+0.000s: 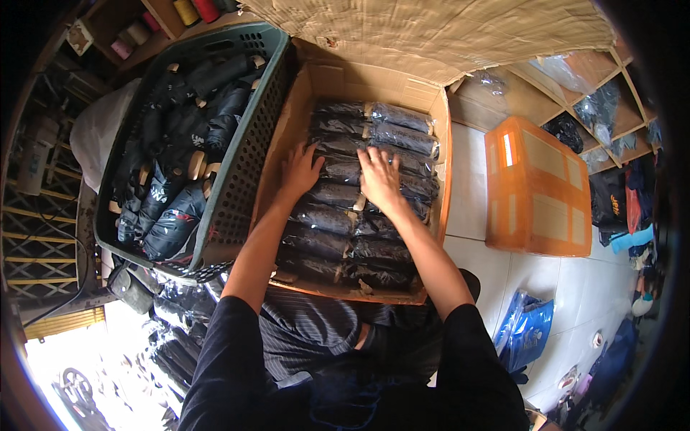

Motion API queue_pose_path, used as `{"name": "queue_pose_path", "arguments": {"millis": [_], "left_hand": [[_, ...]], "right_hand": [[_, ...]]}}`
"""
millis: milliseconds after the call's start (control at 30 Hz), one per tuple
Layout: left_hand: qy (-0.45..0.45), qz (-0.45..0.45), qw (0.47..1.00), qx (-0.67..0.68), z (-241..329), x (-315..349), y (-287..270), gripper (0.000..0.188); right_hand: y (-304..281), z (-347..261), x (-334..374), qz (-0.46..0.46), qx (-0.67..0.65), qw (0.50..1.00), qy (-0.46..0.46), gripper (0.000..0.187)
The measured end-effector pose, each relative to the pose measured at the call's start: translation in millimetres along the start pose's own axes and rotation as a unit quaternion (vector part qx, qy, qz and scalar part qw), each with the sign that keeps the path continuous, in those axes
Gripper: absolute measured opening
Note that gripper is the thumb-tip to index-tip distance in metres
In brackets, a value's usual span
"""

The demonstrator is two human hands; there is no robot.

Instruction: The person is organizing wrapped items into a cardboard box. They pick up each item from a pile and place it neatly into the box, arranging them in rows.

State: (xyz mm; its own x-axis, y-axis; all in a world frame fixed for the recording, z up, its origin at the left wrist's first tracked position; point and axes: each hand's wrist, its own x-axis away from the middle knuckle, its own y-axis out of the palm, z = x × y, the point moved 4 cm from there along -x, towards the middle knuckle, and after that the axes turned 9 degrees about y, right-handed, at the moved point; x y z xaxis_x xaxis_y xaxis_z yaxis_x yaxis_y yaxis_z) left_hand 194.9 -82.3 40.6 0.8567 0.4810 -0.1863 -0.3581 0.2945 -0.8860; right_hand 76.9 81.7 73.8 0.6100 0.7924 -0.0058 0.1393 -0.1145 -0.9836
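Observation:
An open cardboard box lies in front of me, filled with two columns of folded black umbrellas in clear plastic sleeves. Light wooden handle ends show between some of them. My left hand rests at the box's left side, its fingers spread over the edge of the left column. On the right column's inner ends lies my right hand, palm down with fingers apart. Neither hand grips anything. Beside the box, a dark green plastic basket holds more folded black umbrellas, several with wooden handles.
A raised cardboard flap stands behind the box. To the right, an orange taped carton sits on white tiles near wooden shelf compartments. A blue plastic package lies nearer me. Thread spools stand at the far left.

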Motion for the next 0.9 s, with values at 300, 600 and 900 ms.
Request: {"name": "queue_pose_path", "arguments": {"millis": [300,600,900], "left_hand": [[-0.016,-0.138,0.989,-0.047,13.4,0.0,15.9,0.043],[0.078,-0.013,0.99,0.112,44.9,88.6,-49.7,0.045],[-0.226,0.264,0.921,0.176,48.8,319.6,-225.2,0.021]], "right_hand": [[25.2,-15.1,39.9,-0.068,-0.063,0.996,0.001,0.07],[0.5,-52.3,89.1,-0.048,-0.106,0.993,-0.022,0.071],[-51.7,-136.1,203.1,-0.077,-0.331,0.933,-0.117,0.051]]}}
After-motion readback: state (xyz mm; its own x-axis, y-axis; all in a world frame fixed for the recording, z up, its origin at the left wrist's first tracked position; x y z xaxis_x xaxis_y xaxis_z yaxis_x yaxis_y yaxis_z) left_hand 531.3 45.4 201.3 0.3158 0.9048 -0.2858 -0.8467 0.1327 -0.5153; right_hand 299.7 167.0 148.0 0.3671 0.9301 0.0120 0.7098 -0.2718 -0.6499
